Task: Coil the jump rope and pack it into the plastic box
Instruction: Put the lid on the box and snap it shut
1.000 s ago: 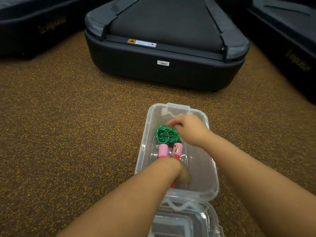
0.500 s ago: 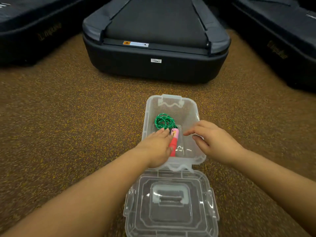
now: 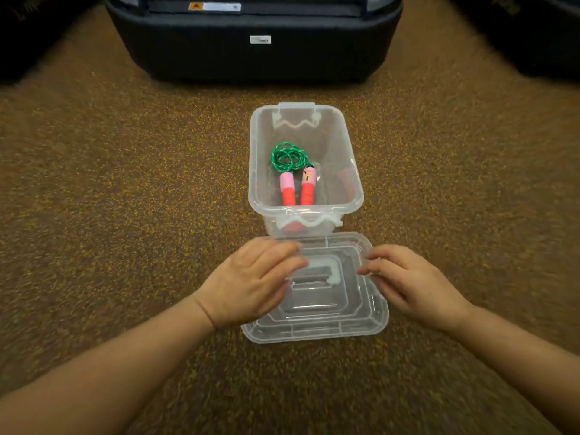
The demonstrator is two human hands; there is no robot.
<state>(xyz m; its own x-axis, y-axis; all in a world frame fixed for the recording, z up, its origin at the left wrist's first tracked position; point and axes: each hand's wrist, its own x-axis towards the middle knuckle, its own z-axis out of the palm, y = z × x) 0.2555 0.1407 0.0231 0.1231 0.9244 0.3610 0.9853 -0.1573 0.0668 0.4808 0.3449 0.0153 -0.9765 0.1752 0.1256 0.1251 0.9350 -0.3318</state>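
The clear plastic box (image 3: 351,171) stands open on the speckled brown floor. Inside it lies the jump rope (image 3: 288,158), its green cord coiled and its two pink-and-red handles side by side pointing toward me. The clear lid (image 3: 317,306) lies flat on the floor just in front of the box. My left hand (image 3: 251,284) rests over the lid's left side with fingers spread. My right hand (image 3: 411,284) hovers at the lid's right edge, fingers loosely curled and touching it. Neither hand has closed around the lid.
The dark end of a treadmill (image 3: 254,42) stands just beyond the box. More dark machines sit at the far left (image 3: 22,32) and far right (image 3: 533,32). Speckled brown rubber floor (image 3: 125,183) surrounds the box.
Both hands have left the box and drawn back toward me onto the lid. The rope now lies untouched in the box. The view has tilted downward.
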